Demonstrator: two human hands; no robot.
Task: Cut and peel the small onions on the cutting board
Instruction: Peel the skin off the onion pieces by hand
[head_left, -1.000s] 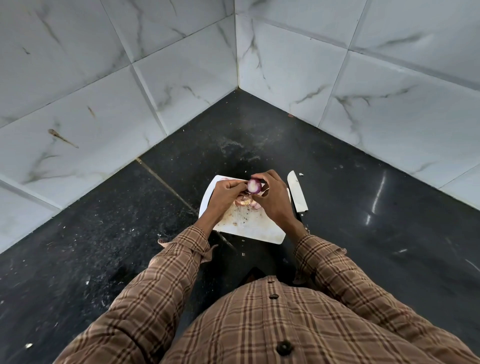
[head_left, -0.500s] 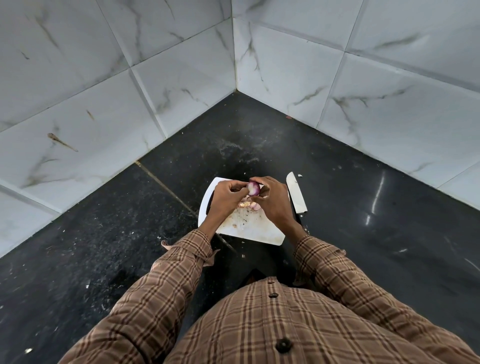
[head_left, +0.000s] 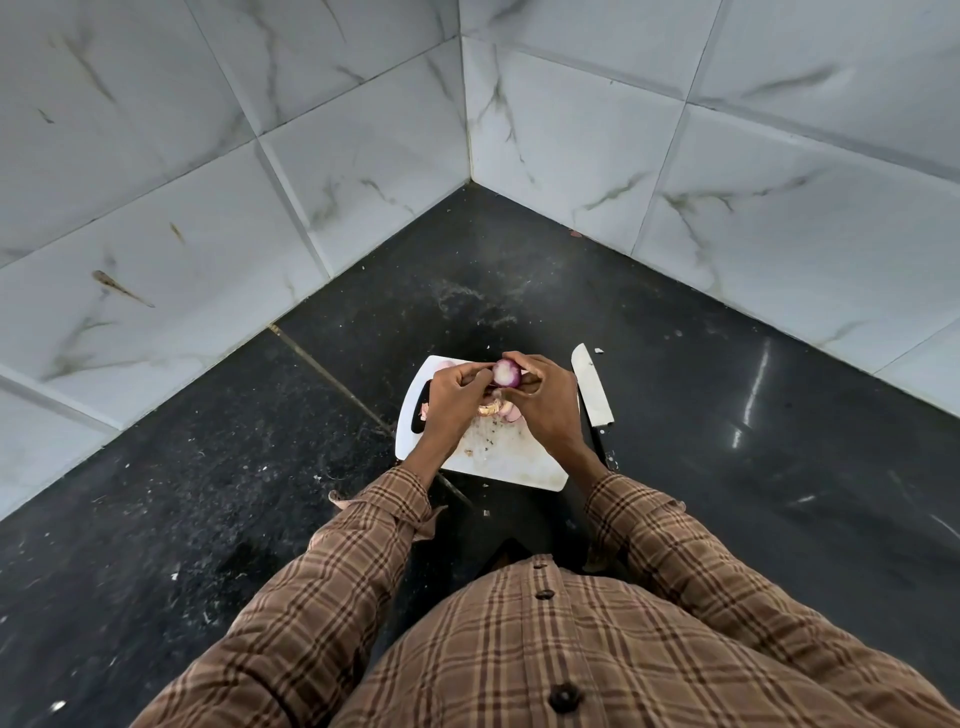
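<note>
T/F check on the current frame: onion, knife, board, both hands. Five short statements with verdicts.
1. Both hands hold one small onion above the cutting board. True.
2. The right hand grips the knife. False: the knife lies on the counter right of the board, untouched.
3. The onion shows a pale cut face and purple skin. True.
4. The board is bare. False: peel scraps lie on it.
5. The left hand rests flat on the counter. False: its fingers pinch at the onion.

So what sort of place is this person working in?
Most likely a home kitchen corner: a dark stone counter meeting white marble-look wall tiles, with a white cutting board, a knife beside it, and a small onion held in both hands.
</note>
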